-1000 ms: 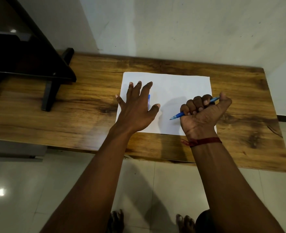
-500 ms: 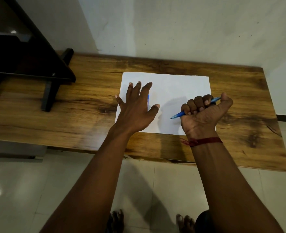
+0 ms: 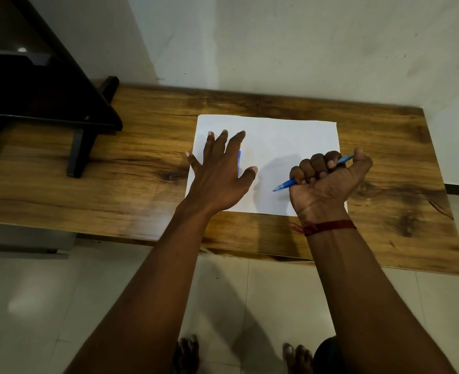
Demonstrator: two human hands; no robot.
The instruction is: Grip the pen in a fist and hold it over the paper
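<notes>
R hand (image 3: 328, 182) fisted round one blue pen (image 3: 285, 185), long axis slanting, tip pointing left & toward the person, over the lower right of the one white sheet (image 3: 282, 136) on the tabletop (image 3: 142, 147). L hand (image 3: 220, 168) flat, fingers spread, pressing sheet's left part; small blue thing (image 3: 239, 160) peeks beside it. R hand nearer pen tip.

Sheet (image 3: 277, 141): plain white. Pen (image 3: 286, 184): blue. Small blue strip (image 3: 239, 163) by left hand (image 3: 217, 179). Table (image 3: 142, 157): amber-brown wood grain, dark knots. Wrist thread (image 3: 328, 226): red. Stand (image 3: 77, 152): black. Wall (image 3: 304, 49): off-white. Floor tiles (image 3: 34, 306): pale cream.
</notes>
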